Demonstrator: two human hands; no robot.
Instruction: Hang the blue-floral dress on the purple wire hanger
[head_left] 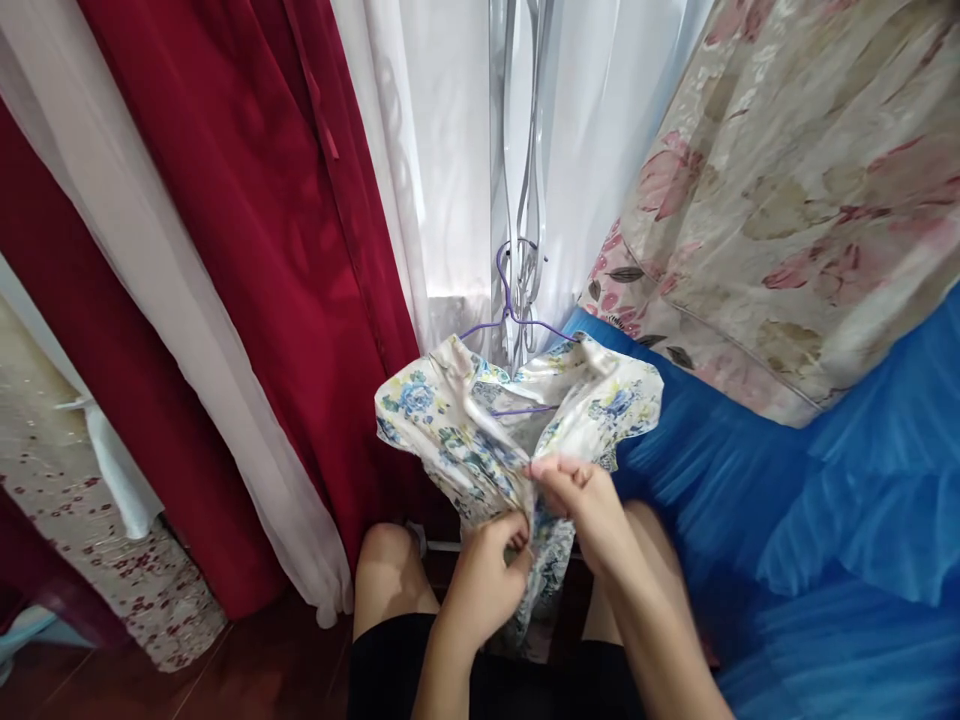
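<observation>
The dress (484, 455) is already on its hanger (508, 314), front open just above the fingers (556, 468); the right hand (591, 508) pinches the edge, the left hand (487, 568) cloth below.

From my remote seat I can read no text, label, brand, number or sign; the nearest I get to writing is a cluster of small dark marks (616, 321) on the pink-flowered cloth (795, 190), near its dark printed leaves (627, 273); they are too small for me to tell lettering from pattern; on the floral garment (487, 460) I make out printed flowers, no readable word.
</observation>
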